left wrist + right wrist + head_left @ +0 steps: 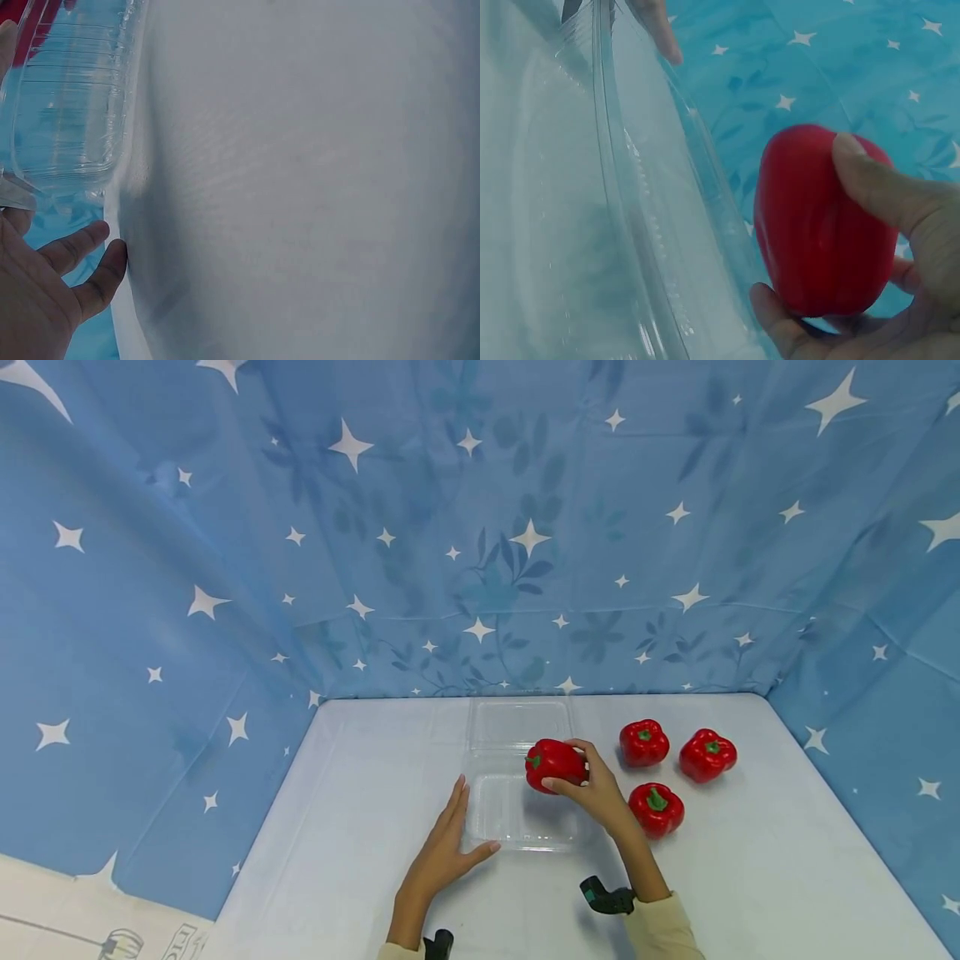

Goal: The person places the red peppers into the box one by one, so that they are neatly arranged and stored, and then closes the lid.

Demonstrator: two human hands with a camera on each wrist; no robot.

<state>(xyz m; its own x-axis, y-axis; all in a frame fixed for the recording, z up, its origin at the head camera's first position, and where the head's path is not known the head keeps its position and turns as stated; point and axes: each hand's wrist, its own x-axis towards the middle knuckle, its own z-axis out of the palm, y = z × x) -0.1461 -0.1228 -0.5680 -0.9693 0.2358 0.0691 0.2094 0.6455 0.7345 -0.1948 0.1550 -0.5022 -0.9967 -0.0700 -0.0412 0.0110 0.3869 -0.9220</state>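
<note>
Red pepper [553, 765], pinched by right grip [597, 787], partly hiding clear container [498, 812] — left grip [441, 860] uncurled, sleeves [663, 928] cropped

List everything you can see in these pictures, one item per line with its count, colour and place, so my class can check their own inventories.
Table: 1, white, under the work
Open plastic container: 1, clear, mid-table
Held bell pepper: 1, red and green, above the container's near half
Loose bell peppers: 3, red and green, on the table right of the container
Curtain: blue with white stars and leaf shapes, behind and beside the table; number of pieces unclear
Printed surface: 1, cream, bottom left corner
Wrist devices: 2, black, one per wrist
Sleeves: 2, cream, bottom edge
Left hand: 1, bare, by the container's near left corner
Right hand: 1, bare, gripping the held pepper
</note>
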